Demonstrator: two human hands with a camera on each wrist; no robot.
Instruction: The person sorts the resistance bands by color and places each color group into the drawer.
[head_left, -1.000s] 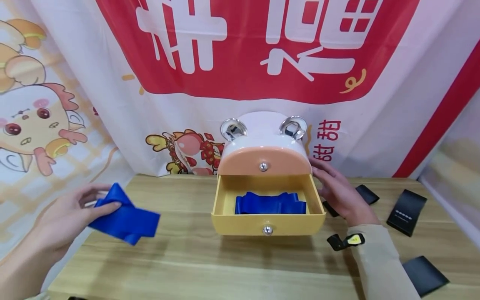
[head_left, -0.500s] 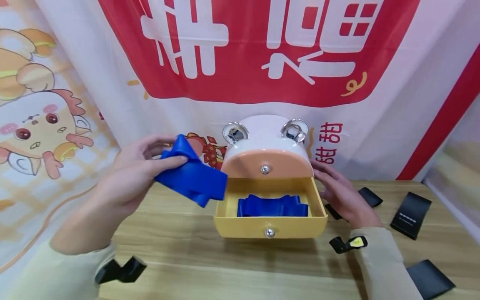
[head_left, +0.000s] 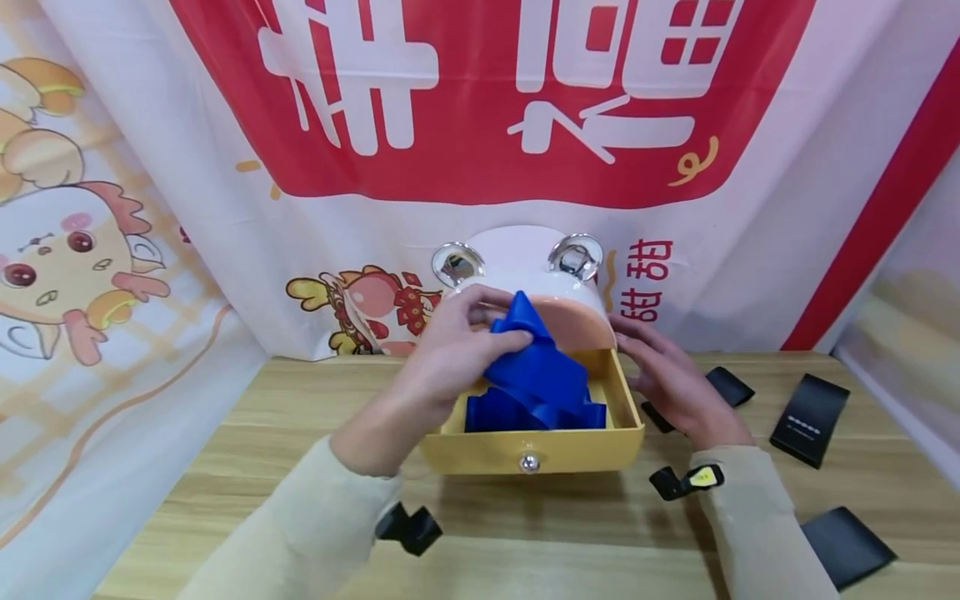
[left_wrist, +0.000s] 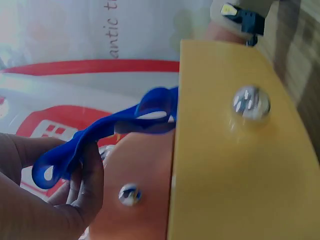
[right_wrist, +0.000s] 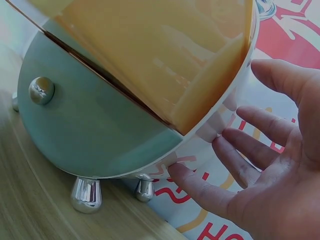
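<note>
A small cabinet [head_left: 517, 257] stands on a wood-grained table [head_left: 570, 542], a red-and-white printed curtain [head_left: 465, 171] behind it and black packets [head_left: 810, 421] to its right. The left hand [head_left: 446, 354] pinches a blue bow [head_left: 543, 371] over the cabinet's open yellow drawer [head_left: 528, 452]; the right hand [head_left: 686, 392], fingers spread, touches its side.

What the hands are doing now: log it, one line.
left hand: pinches blue ribbon at open yellow drawer | right hand: touches side of cabinet | drawer: another blue ribbon inside
</note>
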